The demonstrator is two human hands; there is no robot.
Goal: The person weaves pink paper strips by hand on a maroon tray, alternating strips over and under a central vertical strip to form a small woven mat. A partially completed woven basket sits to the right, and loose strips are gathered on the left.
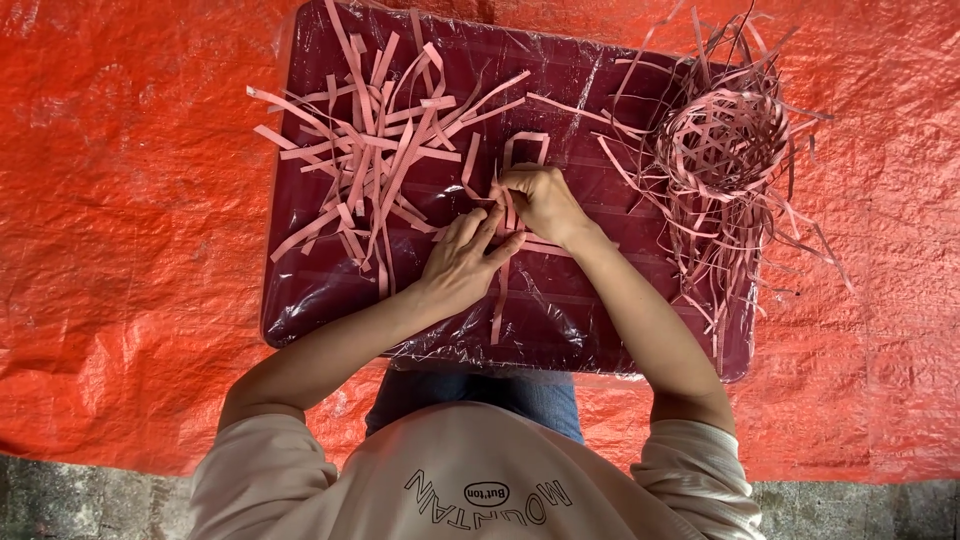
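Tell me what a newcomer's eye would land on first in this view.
First the bright orange tarp covering the ground, with a dark maroon plastic-wrapped board on it. At the board's middle, the left hand and right hand work together on a pink paper strip. A loose heap of pink strips lies at upper left; a woven nest-like bundle of strips sits at the right edge.

Cream sweatshirt with dark outlined lettering, sleeves pushed above the elbows, blue jeans, bare forearms.
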